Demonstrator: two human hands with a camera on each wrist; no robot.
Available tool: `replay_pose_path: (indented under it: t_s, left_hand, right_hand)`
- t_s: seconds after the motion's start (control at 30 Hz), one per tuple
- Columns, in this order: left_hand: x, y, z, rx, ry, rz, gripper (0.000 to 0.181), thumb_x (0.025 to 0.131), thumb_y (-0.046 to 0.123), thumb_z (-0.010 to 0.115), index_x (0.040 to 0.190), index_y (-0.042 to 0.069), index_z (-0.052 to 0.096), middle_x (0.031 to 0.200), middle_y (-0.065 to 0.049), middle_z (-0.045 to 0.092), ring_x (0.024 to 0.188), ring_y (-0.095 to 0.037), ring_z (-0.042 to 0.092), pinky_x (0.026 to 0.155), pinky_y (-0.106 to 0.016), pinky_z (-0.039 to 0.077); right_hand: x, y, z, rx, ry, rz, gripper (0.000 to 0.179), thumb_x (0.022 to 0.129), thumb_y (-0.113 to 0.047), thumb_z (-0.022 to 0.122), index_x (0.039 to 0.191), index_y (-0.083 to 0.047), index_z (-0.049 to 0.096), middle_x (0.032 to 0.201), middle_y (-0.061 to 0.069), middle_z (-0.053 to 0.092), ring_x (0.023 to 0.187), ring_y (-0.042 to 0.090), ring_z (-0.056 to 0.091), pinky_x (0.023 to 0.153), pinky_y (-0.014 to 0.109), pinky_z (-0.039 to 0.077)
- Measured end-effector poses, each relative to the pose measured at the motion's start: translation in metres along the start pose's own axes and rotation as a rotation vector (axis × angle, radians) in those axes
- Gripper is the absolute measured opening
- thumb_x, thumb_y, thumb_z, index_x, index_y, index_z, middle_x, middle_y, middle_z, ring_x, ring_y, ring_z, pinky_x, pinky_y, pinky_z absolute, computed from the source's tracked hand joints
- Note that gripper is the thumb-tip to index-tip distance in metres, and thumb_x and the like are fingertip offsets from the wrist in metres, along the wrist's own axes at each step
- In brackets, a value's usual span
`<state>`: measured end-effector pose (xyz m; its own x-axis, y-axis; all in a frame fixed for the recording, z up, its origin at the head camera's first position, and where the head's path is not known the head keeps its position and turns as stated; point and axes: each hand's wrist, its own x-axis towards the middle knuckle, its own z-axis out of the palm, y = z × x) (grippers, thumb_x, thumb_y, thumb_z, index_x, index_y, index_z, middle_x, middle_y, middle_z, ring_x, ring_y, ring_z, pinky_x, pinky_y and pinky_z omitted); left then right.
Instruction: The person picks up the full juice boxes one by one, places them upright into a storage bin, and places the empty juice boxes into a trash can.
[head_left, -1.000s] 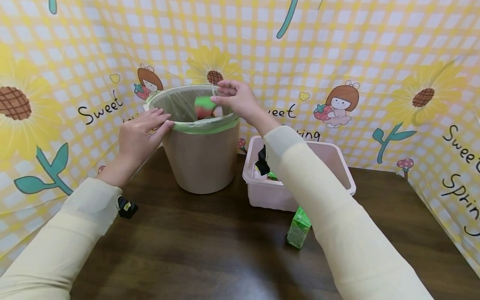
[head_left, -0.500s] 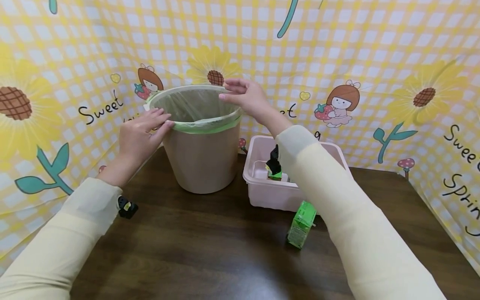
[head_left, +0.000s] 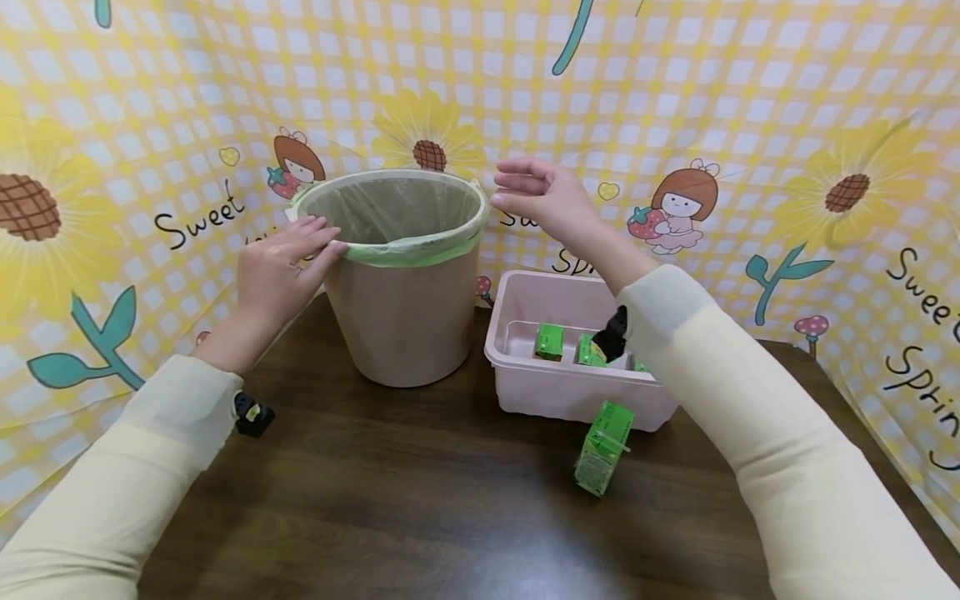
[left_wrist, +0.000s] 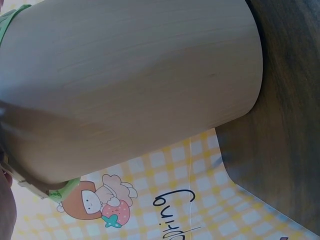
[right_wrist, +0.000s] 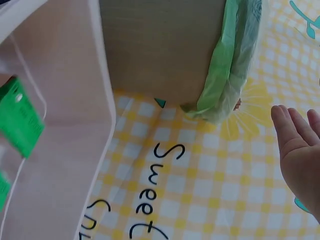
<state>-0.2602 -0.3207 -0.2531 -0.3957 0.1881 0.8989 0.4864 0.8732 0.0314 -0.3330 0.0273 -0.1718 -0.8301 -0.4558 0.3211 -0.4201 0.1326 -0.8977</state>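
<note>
My left hand (head_left: 277, 271) rests on the near left rim of a beige trash can (head_left: 405, 325); its fingers lie over the edge. A pale green bag (head_left: 412, 252) lines the can and folds over the rim. Just right of the can, my right hand (head_left: 551, 200) hangs in the air, fingers extended, with nothing in it. Below it stands a pink plastic bin (head_left: 517, 387), also seen at the left of the right wrist view, holding several green drink cartons (head_left: 550, 341). Another green drink carton (head_left: 604, 450), with a straw on its side, stands in front of the bin.
All this stands on a dark wooden table (head_left: 390, 508). A yellow checked cloth (head_left: 750, 108) with sunflowers and cartoon figures hangs behind and at both sides. Black wrist cameras sit at the sleeve cuffs.
A green and red item at the right hand dropped out of sight inside the trash can. The right hand then moved right, off the rim, uncovering more cartons. The left hand stayed put.
</note>
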Motion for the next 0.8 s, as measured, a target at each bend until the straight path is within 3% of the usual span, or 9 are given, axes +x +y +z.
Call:
replay_pose_path:
  t_s: [0.5, 0.8]
  left_hand:
    - [-0.001, 0.003, 0.000, 0.007, 0.003, -0.022, 0.023, 0.084, 0.019, 0.076, 0.105, 0.009, 0.077, 0.109, -0.009, 0.070, 0.107, -0.025, 0.066, 0.070, -0.050, 0.053]
    - [0.000, 0.002, 0.000, 0.013, 0.008, 0.007, 0.024, 0.086, 0.019, 0.075, 0.107, 0.009, 0.076, 0.109, -0.010, 0.070, 0.106, -0.026, 0.066, 0.067, -0.049, 0.053]
  right_hand:
    - [-0.066, 0.013, -0.039, -0.061, -0.026, 0.016, 0.049, 0.089, -0.014, 0.072, 0.135, -0.009, 0.055, 0.127, 0.008, 0.063, 0.114, 0.019, 0.061, 0.095, 0.031, 0.047]
    - [-0.109, 0.025, -0.059, -0.015, -0.044, 0.000, 0.046, 0.089, -0.004, 0.070, 0.131, 0.001, 0.055, 0.119, 0.006, 0.067, 0.113, 0.022, 0.061, 0.088, 0.030, 0.052]
